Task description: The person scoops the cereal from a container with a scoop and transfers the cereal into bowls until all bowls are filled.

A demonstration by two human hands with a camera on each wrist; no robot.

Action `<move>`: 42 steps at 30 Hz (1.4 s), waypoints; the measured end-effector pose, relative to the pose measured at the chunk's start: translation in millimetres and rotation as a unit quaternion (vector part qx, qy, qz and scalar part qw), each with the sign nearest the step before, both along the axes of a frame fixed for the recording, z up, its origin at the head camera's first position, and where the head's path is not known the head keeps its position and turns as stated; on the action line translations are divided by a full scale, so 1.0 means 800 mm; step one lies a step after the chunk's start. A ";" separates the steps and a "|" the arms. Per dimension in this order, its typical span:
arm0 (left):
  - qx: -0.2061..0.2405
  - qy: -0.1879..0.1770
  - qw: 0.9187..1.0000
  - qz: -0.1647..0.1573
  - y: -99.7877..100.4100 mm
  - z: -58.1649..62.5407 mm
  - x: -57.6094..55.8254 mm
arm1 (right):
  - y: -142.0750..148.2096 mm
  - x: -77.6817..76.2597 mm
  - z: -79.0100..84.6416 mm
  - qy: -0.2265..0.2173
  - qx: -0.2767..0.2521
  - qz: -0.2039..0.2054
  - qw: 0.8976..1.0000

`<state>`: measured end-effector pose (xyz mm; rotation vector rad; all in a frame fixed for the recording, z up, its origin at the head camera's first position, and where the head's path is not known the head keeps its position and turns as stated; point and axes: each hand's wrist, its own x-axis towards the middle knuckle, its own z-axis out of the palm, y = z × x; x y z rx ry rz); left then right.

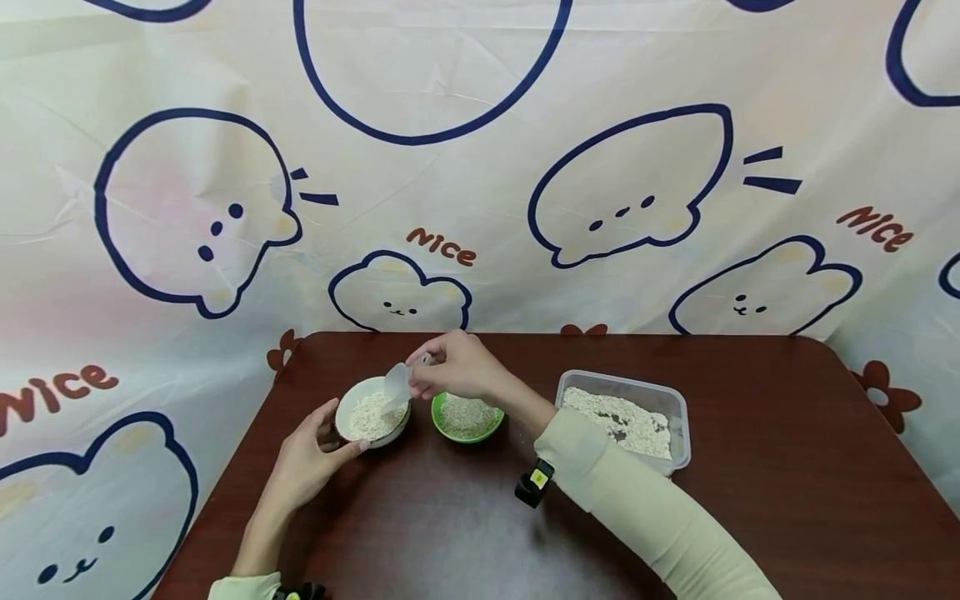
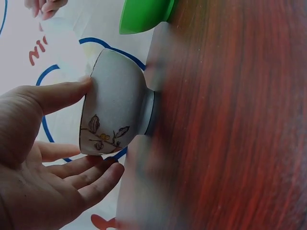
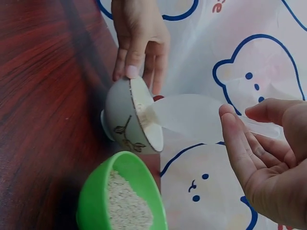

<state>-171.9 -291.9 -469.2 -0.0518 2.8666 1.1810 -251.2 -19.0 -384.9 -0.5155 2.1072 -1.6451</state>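
My left hand holds a white bowl at its rim, thumb on the near side and fingers around the other. In the left wrist view, that bowl shows a painted branch with leaves. Pale flakes like oats lie inside it. My right hand pinches the handle of a translucent plastic scoop, whose tip dips past the bowl's rim, over the flakes. Just right of the white bowl stands a green bowl with similar flakes in it.
A clear plastic container of pale flakes sits on the right part of the brown table, beside my right forearm. Behind the table hangs a cloth with cartoon outlines.
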 end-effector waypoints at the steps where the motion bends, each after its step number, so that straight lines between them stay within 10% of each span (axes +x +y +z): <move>1: -0.001 0.000 1.000 0.001 0.000 0.000 0.000 | 0.001 0.000 0.002 0.002 -0.003 0.002 1.000; 12: 0.006 -0.013 1.000 0.005 0.002 -0.002 -0.003 | 0.031 0.011 0.022 -0.001 -0.040 -0.001 0.999; 20: -0.004 0.036 0.999 0.027 -0.001 0.010 0.010 | 0.120 0.034 0.023 -0.007 -0.094 -0.056 0.994; 27: 0.006 0.099 0.993 0.061 0.002 0.035 0.023 | 0.204 0.059 0.007 -0.002 -0.119 -0.108 0.987; 42: 0.033 0.155 0.987 -0.002 0.041 0.041 0.031 | 0.332 0.111 -0.046 0.003 -0.150 -0.172 0.974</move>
